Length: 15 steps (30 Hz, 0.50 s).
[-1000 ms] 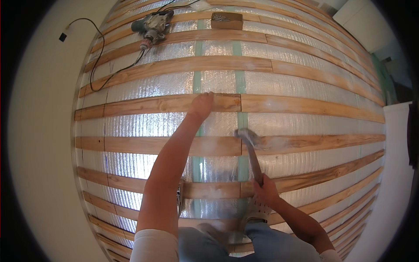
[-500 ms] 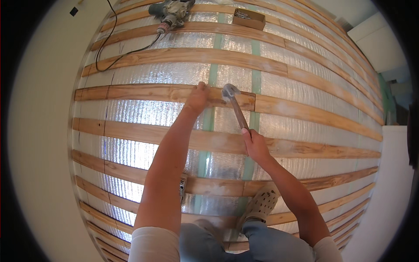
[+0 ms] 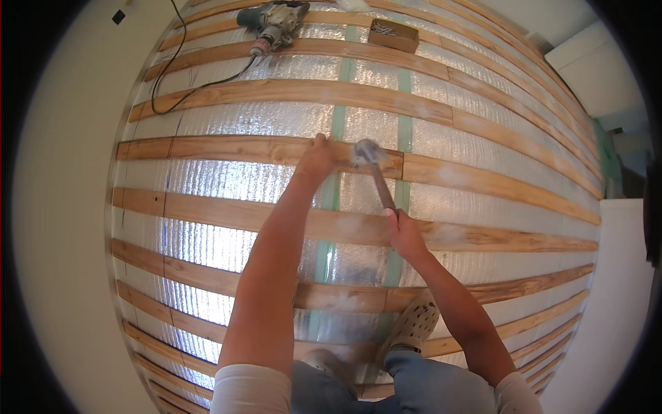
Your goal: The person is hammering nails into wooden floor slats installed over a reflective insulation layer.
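My right hand [image 3: 405, 233] is wrapped round the lower handle of a claw hammer [image 3: 382, 185]. The hammer's head is smeared by motion and hangs over a wooden batten [image 3: 227, 147], left of a joint between two lengths. Farther left on that same batten rests my left hand [image 3: 318, 160], its fingers closed over the wood. Whether a nail lies under the hammer head I cannot tell.
Parallel battens cross a silvery foil sheet [image 3: 214, 179] with green tape strips [image 3: 324, 259]. At the far side lie a corded power drill [image 3: 270, 29] and an open cardboard box [image 3: 393, 36] of nails or screws. My clog [image 3: 416, 323] stands among near battens.
The hammer head has shifted slightly right and down and is now blurred. My left hand and forearm have moved a little right, and the metallic object beside that forearm is now hidden.
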### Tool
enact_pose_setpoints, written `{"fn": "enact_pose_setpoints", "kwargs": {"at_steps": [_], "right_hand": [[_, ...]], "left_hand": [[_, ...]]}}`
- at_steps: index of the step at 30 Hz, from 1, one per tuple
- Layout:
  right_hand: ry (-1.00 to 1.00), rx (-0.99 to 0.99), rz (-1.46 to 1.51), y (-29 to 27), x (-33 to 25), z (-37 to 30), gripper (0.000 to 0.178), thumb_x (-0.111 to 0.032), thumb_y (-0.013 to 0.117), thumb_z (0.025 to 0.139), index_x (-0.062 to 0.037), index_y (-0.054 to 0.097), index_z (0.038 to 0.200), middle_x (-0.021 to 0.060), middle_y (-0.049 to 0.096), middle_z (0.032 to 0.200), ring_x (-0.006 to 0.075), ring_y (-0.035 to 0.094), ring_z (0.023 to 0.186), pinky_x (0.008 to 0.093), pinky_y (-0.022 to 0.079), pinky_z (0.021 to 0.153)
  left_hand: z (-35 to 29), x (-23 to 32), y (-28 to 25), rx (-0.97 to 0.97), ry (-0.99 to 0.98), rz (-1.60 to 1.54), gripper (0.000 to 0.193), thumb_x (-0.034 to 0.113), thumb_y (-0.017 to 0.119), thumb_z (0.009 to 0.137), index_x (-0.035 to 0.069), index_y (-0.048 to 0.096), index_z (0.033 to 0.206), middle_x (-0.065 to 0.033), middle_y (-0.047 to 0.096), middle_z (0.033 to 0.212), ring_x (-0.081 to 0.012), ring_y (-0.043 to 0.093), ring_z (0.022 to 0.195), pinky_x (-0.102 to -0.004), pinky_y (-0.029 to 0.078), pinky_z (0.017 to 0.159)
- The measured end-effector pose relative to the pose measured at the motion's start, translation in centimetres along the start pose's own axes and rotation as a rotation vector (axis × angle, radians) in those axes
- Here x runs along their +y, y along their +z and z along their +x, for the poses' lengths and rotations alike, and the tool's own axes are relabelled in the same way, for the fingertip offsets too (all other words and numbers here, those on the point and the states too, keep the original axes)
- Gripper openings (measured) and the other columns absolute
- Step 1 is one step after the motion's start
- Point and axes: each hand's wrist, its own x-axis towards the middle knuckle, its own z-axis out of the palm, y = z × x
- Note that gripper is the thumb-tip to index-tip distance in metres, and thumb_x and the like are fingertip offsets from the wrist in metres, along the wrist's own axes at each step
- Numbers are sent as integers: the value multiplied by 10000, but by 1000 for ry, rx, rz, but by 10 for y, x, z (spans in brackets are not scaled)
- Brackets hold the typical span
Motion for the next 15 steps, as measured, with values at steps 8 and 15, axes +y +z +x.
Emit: {"fn": "enact_pose_setpoints", "kwargs": {"at_steps": [8, 15], "right_hand": [[-88, 22, 251, -13, 21, -67, 445, -414, 436, 995, -6, 509, 832, 32, 492, 562, 131, 494, 431, 306, 428, 422], [63, 106, 39, -14, 71, -89, 483, -446, 405, 985, -2, 540, 849, 154, 548, 683, 296, 534, 605, 391, 445, 557]], "left_hand": [[-8, -6, 0, -3, 34, -49, 693, 92, 798, 622, 38, 519, 1254, -182, 425, 1286, -420, 449, 1148, -453, 431, 977], [0, -24, 7, -34, 99, 58, 641, 226, 761, 727, 40, 493, 1279, -200, 470, 1226, -421, 474, 1103, -448, 445, 953]]}}
